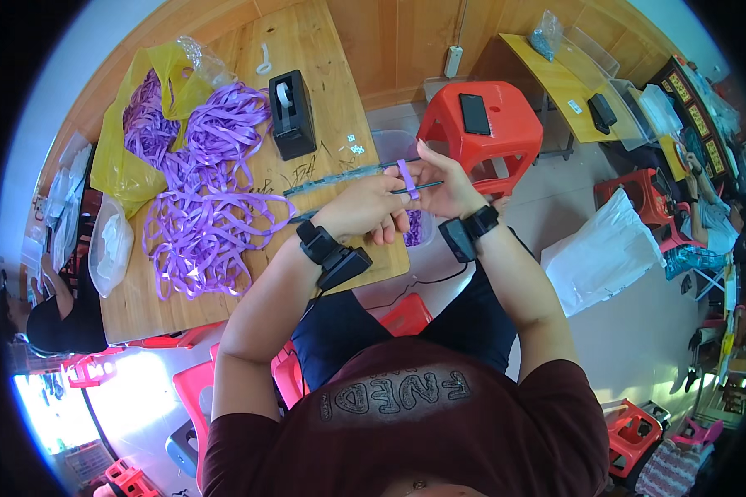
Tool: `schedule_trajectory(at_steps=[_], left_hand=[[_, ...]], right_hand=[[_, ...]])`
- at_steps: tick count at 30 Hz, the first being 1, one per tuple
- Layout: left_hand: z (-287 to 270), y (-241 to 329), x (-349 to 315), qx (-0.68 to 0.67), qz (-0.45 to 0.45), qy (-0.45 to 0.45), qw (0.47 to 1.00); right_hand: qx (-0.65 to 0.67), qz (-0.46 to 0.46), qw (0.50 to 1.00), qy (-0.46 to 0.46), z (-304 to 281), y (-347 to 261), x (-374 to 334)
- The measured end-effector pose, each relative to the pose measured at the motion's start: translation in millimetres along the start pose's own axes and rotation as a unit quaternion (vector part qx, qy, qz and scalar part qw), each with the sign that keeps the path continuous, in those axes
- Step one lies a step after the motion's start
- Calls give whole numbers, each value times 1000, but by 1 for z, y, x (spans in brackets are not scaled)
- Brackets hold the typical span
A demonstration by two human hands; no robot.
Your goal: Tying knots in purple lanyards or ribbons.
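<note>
Across dark rods (331,179) at the desk's (340,99) right edge, right fingers (439,171) grip purple ribbon (408,179); left hand's (358,204) grip unclear. Light, soft (slippery, I'd wager), it wants flat pinching.

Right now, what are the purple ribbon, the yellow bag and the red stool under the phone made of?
Ribbon: probably satiny cloth or plastic, shiny along flat, floppy loops. Yellow bag: likely thin plastic, slightly see-through and crinkled. Stool: seems hard molded plastic, smooth, slightly shiny, round-edged.
</note>
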State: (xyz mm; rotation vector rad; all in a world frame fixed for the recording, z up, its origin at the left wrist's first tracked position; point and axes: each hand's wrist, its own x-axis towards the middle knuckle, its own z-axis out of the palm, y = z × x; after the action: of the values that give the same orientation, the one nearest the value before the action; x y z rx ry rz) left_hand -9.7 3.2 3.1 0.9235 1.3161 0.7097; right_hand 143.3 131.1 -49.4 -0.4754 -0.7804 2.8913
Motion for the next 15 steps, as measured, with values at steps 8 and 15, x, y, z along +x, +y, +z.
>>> schedule_trajectory(at_steps=[8,15], left_hand=[[1,-3,2,7,8,9,1000],[-1,-6,4,29,5,6,1000]], right_hand=[[-569,-250,744,244,10,8,-28],[-618,-343,654,270,33,20,-14]])
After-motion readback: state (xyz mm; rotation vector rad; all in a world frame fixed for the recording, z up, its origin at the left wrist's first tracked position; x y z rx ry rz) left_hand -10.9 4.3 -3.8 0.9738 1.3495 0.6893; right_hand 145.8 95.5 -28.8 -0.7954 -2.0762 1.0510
